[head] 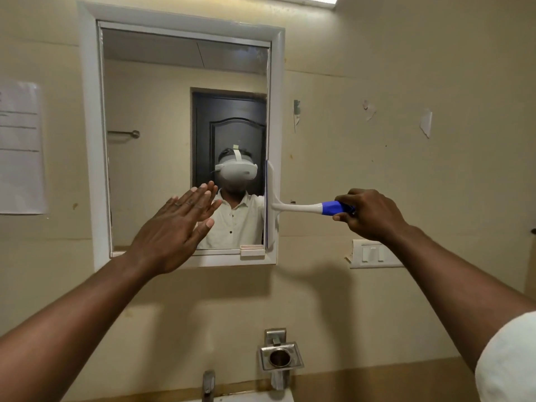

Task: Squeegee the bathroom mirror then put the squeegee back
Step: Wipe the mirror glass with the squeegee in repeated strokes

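Observation:
The white-framed bathroom mirror [150,117] hangs on the beige wall. A white squeegee [293,208] with a blue grip has its blade standing vertical at the mirror's right edge, over the frame's lower right side. My right hand [369,214] is closed around the blue grip, to the right of the mirror. My left hand [177,227] is flat with fingers spread, raised in front of the mirror's lower middle; whether it touches the glass I cannot tell. The mirror reflects a person in a headset and a dark door.
A metal holder [280,356] with a round cup opening is fixed to the wall below the mirror, beside a tap [208,382]. A switch plate [374,253] sits right of the mirror. A paper sheet [20,146] hangs at the left.

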`<action>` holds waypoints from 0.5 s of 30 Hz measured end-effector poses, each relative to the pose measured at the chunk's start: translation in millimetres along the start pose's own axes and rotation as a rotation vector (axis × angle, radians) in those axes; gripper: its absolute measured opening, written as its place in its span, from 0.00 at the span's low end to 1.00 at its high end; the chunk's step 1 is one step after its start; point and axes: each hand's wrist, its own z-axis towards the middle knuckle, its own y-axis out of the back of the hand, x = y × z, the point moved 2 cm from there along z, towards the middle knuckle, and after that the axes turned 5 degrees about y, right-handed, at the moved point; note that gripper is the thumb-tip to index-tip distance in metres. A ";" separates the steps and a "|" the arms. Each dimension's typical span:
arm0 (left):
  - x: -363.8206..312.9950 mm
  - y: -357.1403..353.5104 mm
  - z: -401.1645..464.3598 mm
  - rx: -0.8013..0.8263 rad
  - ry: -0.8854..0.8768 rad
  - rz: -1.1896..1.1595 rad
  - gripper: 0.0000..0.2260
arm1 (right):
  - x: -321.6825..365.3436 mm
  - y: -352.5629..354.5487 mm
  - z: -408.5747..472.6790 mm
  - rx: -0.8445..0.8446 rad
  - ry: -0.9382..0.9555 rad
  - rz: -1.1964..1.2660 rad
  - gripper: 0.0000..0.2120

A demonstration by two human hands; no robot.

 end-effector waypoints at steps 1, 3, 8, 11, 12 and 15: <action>-1.7 0.4 1.0 0.002 -0.004 -0.004 0.28 | 0.1 0.9 -1.6 0.003 -0.006 -0.004 0.13; -4.2 1.0 1.9 0.007 -0.009 -0.009 0.28 | 2.8 0.7 -3.8 0.004 -0.013 -0.015 0.13; -4.2 2.9 1.5 0.019 -0.014 -0.015 0.28 | 12.0 0.6 -4.4 0.011 -0.028 -0.039 0.14; 1.1 4.5 -0.3 0.014 -0.033 -0.023 0.28 | 15.7 0.6 -6.0 0.018 -0.036 -0.049 0.14; 2.8 4.7 -1.2 0.014 -0.036 -0.026 0.28 | 16.6 0.8 -6.8 0.019 -0.037 -0.053 0.14; 7.6 5.2 -3.3 0.014 -0.039 -0.042 0.30 | 19.9 2.8 -7.7 0.030 -0.041 -0.061 0.13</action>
